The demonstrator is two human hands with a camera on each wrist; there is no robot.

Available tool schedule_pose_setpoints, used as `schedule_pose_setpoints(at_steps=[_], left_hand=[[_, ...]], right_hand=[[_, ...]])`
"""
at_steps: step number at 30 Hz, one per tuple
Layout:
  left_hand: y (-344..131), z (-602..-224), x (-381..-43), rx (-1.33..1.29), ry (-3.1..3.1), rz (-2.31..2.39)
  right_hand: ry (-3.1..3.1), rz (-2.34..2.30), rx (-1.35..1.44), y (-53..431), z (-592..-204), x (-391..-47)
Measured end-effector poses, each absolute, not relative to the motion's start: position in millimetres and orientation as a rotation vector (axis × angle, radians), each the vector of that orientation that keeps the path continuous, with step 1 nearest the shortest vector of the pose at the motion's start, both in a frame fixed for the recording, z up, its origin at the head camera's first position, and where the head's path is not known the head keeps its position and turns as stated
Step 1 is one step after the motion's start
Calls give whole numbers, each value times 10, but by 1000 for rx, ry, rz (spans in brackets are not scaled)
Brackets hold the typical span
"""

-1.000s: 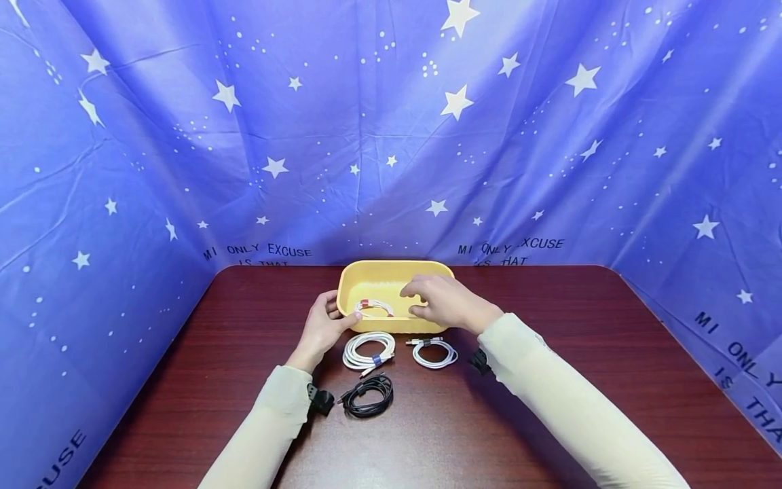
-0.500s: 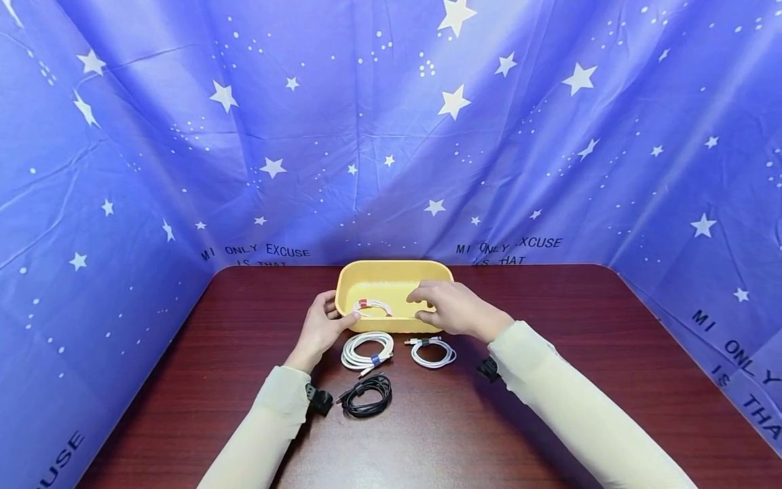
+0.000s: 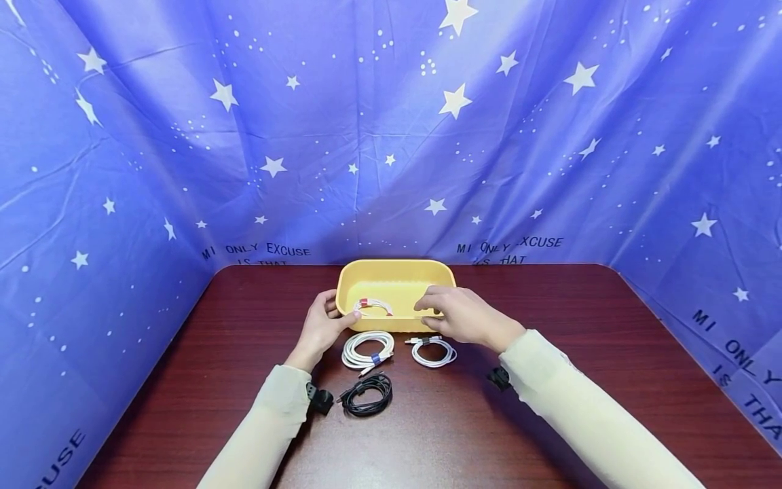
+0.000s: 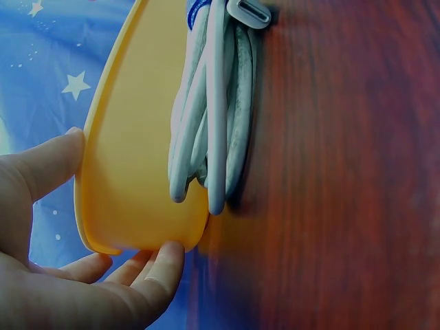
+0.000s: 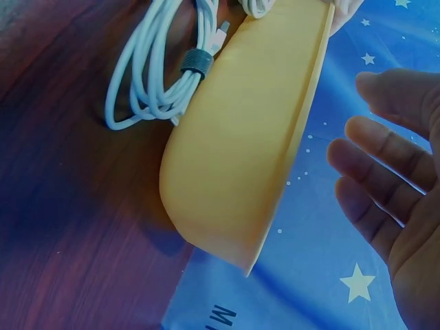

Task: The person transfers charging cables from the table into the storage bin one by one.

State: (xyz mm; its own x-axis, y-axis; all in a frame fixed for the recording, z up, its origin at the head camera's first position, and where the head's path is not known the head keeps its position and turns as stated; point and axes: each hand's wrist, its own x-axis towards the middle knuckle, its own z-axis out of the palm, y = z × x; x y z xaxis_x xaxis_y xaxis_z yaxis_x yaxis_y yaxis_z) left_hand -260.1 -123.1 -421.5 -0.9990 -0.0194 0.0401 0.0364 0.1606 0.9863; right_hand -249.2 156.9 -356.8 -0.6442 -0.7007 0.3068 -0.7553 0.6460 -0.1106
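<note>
A yellow plastic bin [image 3: 427, 324] stands at the back of the table. Inside it, at the left, lies a coiled white cable with red ties [image 3: 374, 305]. My left hand [image 3: 319, 329] grips the bin's left end, thumb at the front rim and fingers around the corner. Over the bin's right end hovers my right hand [image 3: 466, 314], fingers loosely bent and holding nothing; the right wrist view shows them apart from the rim. In front of the bin lie a thick white cable coil with a blue tie [image 3: 368, 351] and a thinner white cable coil with a dark tie [image 3: 434, 353].
Nearer the front of the brown table [image 3: 464, 428] lies a coiled black cable [image 3: 366, 396], close to the left wrist's black camera [image 3: 320, 399]. A blue star-printed curtain [image 3: 342, 122] hangs behind the table and at both sides.
My right hand has drawn to the right, from over the bin's middle to its right end. My left hand, the bin and the cable coils look nearly unchanged.
</note>
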Motion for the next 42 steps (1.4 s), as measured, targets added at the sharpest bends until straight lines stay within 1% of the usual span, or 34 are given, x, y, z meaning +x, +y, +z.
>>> schedule_pose_setpoints(at_steps=[26, 42], left_hand=[[-1230, -4218, -2599, -22, -2366, -1994], [-1226, -4203, -2587, -21, -2373, -1991]], right_hand=[[-2609, 255, 1233, 1725, -3844, -2338], [-2607, 225, 1210, 1740, -4010, -2329]])
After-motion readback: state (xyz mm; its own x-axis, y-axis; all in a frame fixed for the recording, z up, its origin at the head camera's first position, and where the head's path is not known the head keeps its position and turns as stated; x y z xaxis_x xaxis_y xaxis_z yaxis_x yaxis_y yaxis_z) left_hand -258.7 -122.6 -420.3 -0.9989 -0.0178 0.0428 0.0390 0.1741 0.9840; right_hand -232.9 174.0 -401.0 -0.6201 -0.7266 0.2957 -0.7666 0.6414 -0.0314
